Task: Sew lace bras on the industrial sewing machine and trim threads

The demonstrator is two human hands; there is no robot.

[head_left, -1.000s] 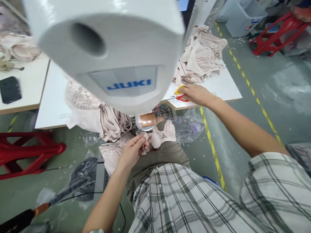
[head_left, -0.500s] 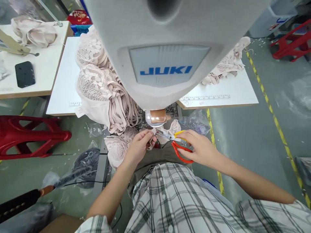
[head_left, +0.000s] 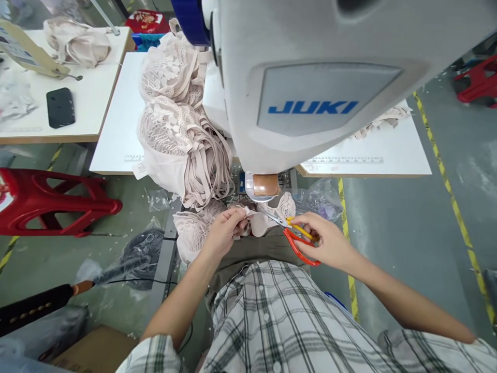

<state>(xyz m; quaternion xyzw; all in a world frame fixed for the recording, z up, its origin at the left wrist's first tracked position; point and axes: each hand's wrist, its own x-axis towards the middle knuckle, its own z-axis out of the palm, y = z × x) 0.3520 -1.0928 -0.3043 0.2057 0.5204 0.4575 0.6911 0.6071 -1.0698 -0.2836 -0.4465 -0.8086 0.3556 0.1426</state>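
Observation:
My left hand (head_left: 223, 234) pinches a pale pink lace bra piece (head_left: 267, 217) just under the nose of a white JUKI sewing machine (head_left: 318, 93). My right hand (head_left: 328, 241) grips scissors (head_left: 293, 235) with one orange and one yellow handle; their blades point left at the fabric held by my left hand. More of the same lace garment (head_left: 190, 235) hangs down to the left of my left hand, over my lap.
A heap of pink lace bras (head_left: 178, 140) lies on the white table (head_left: 116, 134) left of the machine. A black phone (head_left: 60, 107) lies on another table at far left. A red stool (head_left: 46, 199) stands on the floor. Plastic bags (head_left: 320, 199) lie under the table.
My right hand picked the scissors up from the table at the right and brought them down to the fabric in my left hand. The view has shifted left.

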